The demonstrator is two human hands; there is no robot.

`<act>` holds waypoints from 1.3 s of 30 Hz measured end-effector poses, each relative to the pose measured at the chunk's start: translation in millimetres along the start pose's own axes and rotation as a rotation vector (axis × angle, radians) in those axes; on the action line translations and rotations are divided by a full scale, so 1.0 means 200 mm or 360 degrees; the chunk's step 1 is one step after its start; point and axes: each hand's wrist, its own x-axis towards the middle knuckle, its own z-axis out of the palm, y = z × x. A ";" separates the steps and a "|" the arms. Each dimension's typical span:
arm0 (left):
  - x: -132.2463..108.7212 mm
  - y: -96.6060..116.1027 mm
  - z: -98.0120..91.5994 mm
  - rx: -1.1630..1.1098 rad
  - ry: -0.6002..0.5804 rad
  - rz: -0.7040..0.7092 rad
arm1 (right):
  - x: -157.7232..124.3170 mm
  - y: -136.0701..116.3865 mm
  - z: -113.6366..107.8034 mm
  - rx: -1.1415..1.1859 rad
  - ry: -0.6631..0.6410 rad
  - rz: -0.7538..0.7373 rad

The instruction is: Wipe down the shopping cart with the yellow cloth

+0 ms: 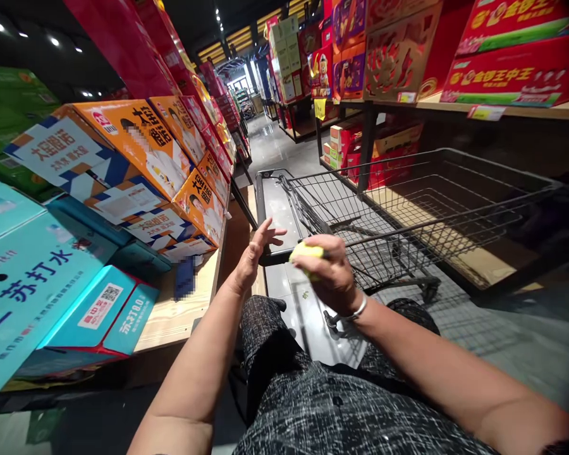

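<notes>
My right hand, with a bracelet at its wrist, is closed round a crumpled yellow cloth in front of the cart. To its left, my left hand is raised with its fingers apart and nothing in it, near the handle end of the cart. The wire shopping cart stands beyond my hands and to the right, and its basket shows no goods. Neither hand is seen gripping the cart.
Orange drink boxes and turquoise boxes are stacked on a wooden shelf at the left. Red boxes fill a shelf at the right. A tiled aisle runs between the shelves into the distance.
</notes>
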 end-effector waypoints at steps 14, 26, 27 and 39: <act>0.03 -0.10 -0.09 -0.0081 0.0017 0.0067 | -0.19 0.27 0.03 -0.0815 -0.0469 -0.0508; 0.21 0.08 -0.01 0.1065 0.0082 -0.0027 | -0.20 0.31 0.02 -0.0731 -0.0447 -0.0313; 0.23 0.11 0.03 0.1056 0.0142 0.0029 | -0.18 0.31 0.05 -0.0702 -0.0421 -0.0321; 0.24 0.01 0.18 0.1622 -0.0076 0.0165 | -0.52 0.50 -0.15 -0.0856 -0.0543 0.0050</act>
